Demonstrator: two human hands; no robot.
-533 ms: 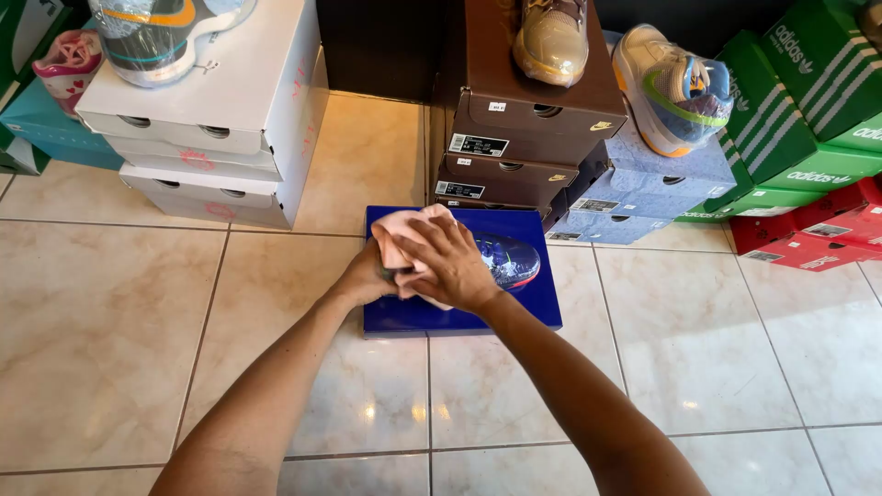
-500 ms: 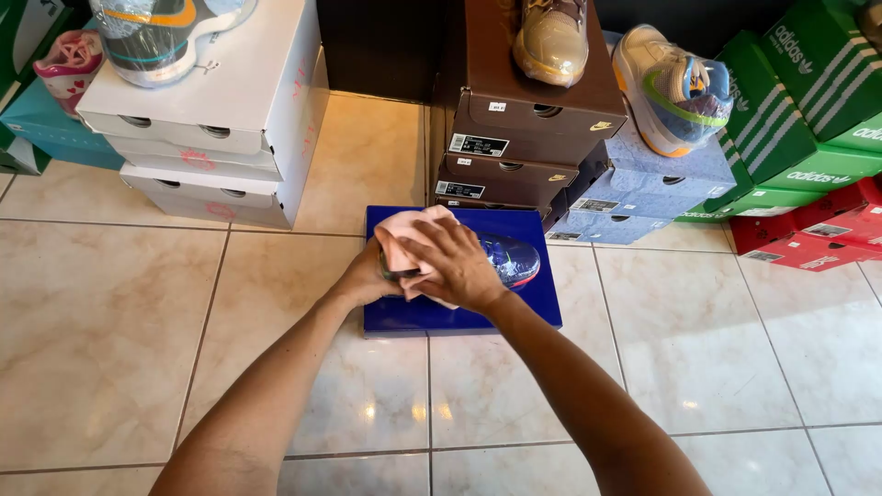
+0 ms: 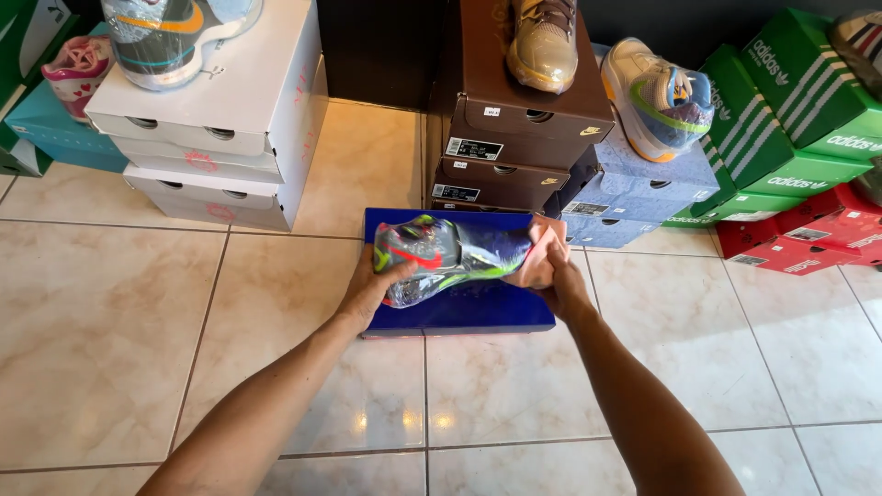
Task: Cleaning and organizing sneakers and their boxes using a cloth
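Now a plastic-wrapped sneaker point(image 3: 447, 257) is held over a blue shoebox lid point(image 3: 478, 314) on the tiled floor point(image 3: 119, 349).

Its one end is gripped by the left hand point(image 3: 372, 287), while a pink cloth point(image 3: 540, 257) is clenched against the other end by the right hand point(image 3: 562, 283). Brown shoeboxes point(image 3: 514, 138) are stacked just behind, white shoeboxes point(image 3: 230, 138) to the left.

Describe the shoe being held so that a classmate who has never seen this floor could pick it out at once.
Find the flat blue box on the tiled floor, before the brown boxes. Above it, both hands hold a plastic-wrapped multicoloured shoe. Unlike the other shoes, it rests on no box.
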